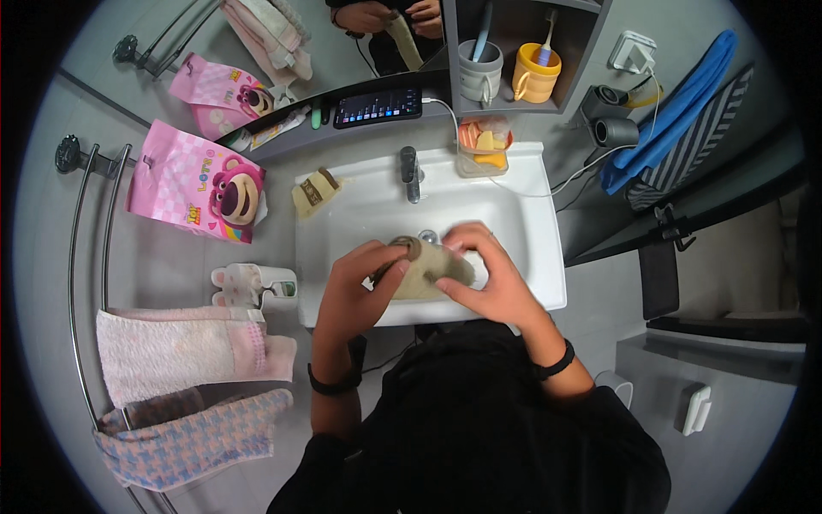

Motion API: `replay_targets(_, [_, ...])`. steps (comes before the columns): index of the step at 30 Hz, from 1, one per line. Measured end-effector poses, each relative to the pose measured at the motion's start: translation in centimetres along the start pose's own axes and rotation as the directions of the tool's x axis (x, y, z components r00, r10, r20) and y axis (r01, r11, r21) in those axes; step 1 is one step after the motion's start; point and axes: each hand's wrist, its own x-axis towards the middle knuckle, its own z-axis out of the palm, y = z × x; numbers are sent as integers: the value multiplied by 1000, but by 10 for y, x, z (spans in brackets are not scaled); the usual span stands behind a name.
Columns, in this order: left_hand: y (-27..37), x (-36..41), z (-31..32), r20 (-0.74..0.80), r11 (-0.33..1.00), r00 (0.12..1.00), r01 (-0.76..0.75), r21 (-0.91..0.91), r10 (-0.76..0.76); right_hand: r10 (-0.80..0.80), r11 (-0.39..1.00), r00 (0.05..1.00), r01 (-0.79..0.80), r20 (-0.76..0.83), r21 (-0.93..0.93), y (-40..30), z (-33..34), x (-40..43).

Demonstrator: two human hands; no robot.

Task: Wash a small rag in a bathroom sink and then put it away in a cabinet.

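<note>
My left hand (363, 283) grips the rolled brown cuff of a beige knitted sock (420, 273). The sock hangs over the front of the white washbasin (520, 225), its darker, blurred end towards the right. Beside that end is my right hand (491, 276), thumb and fingers spread around the sock without closing on it. In the mirror (321, 45) the sock dangles from one hand while the other is apart from it. A second beige item, probably the matching sock (316, 193) with a brown lettered band, lies on the basin's back left rim.
A black faucet (410, 173) stands at the basin's back, beside a soap box (485, 160). A white cable (571, 186) runs across the right rim near a charging phone (377, 107). Left are a pink tissue pack (199, 183), a white dispenser (257, 286) and towels (186, 350).
</note>
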Motion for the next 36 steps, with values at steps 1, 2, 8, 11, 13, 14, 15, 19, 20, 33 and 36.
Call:
replay_targets(1, [12,5,0,112,996,990,-89,4,88,24,1000,999,-23,-21,13,-5,-3,7])
replay_targets(2, [22,10,1,222,984,959,-178,-2,174,48,999,998,-47,-42,28,-10,-6,14])
replay_targets(8, [-7,34,13,-98,821,975,-220,-526,199,301,953,927,-300,222,-41,-30,-33,41])
replay_targets(11, [-33,41,47,90,683,995,34,-730,47,219,967,971,-230,97,113,-41,-43,57])
replay_targets(13, [-81,30,77,426,443,868,496,-747,-253,169,956,986,-165,5,241,-41,-52,73])
replay_targets(14, [-80,28,94,504,395,863,468,-790,-14,152,963,988,-140,-35,230,-34,-61,81])
replay_targets(15, [-80,25,106,539,338,811,453,-825,229,210,943,977,-193,-36,272,-28,-72,90])
replay_targets(19, [-110,3,137,710,455,701,611,-648,71,322,911,942,-282,-94,300,13,-120,100])
replay_targets(20, [-108,0,140,729,561,681,633,-534,-73,339,921,930,-298,-140,250,20,-130,99])
replay_targets(33, [-104,10,175,711,10,554,791,-611,-434,73,910,894,122,443,-397,79,-69,-74])
replay_targets(36, [-112,0,184,709,43,562,795,-604,-426,102,950,920,23,377,-312,89,-74,-82])
